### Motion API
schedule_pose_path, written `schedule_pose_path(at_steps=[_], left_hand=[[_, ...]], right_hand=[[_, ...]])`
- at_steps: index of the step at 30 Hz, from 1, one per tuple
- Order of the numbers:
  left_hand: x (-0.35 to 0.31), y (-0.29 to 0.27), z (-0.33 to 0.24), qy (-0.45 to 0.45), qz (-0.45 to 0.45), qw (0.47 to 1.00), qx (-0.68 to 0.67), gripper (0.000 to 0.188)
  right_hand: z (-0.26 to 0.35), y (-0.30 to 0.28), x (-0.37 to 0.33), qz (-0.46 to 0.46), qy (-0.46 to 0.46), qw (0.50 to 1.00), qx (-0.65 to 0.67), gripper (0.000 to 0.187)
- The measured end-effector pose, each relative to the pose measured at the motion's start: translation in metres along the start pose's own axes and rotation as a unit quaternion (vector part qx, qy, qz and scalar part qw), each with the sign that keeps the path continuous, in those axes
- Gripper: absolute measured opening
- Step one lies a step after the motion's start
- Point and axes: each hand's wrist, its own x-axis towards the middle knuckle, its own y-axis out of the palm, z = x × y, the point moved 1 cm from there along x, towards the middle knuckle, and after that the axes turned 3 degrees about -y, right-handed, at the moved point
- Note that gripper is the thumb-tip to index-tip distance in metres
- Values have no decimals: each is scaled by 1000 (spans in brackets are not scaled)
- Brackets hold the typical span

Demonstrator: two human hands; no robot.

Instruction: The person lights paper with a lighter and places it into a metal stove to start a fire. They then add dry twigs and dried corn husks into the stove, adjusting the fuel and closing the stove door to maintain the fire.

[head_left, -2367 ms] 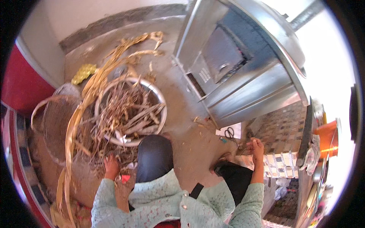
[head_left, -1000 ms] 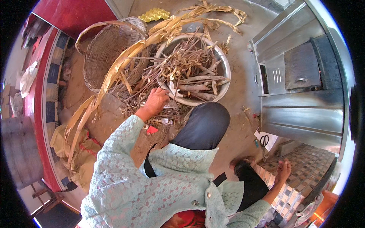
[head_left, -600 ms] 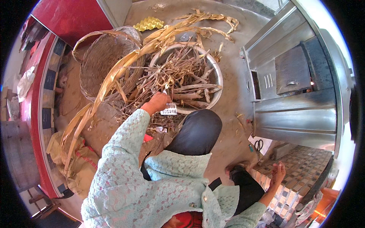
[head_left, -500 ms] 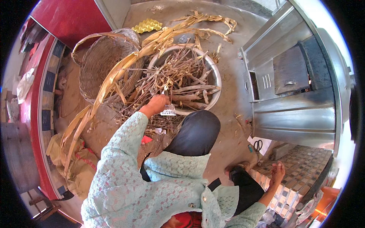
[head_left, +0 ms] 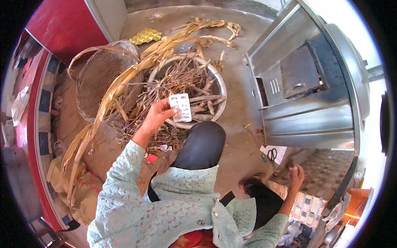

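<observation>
My left hand (head_left: 156, 118) is closed on a white blister pack (head_left: 180, 107) with rows of cells, pinched between thumb and fingers. Beneath it stands a round metal basin (head_left: 224, 89) heaped with dry sticks (head_left: 186, 80). My right hand (head_left: 296, 177) hangs to the right beside a tiled ledge (head_left: 320, 167), its fingers loosely bent and apart, with nothing seen in them. Close to that hand, black-handled scissors (head_left: 272, 155) lie on a white sheet (head_left: 280, 153) on the floor.
A wicker basket (head_left: 97, 84) stands left of the basin, with long dry corn stalks (head_left: 120, 82) across it. A metal stove (head_left: 308, 128) with a small flame showing is on the right. A yellow egg tray (head_left: 145, 36) lies behind; a tan sack (head_left: 84, 186) sits at left.
My left hand has lifted the blister pack from low beside the sticks and turned it to face upward. My right hand has shifted only slightly. The whole view has moved a little.
</observation>
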Motion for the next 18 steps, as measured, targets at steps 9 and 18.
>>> schedule_pose_path(at_steps=[9,18], left_hand=[[15,181,-77,37,179,964,-193,31],[38,272,-43,27,234,958,-162,26]], right_hand=[[188,154,-30,277,-54,933,225,61],[192,166,-23,243,-32,907,342,39]])
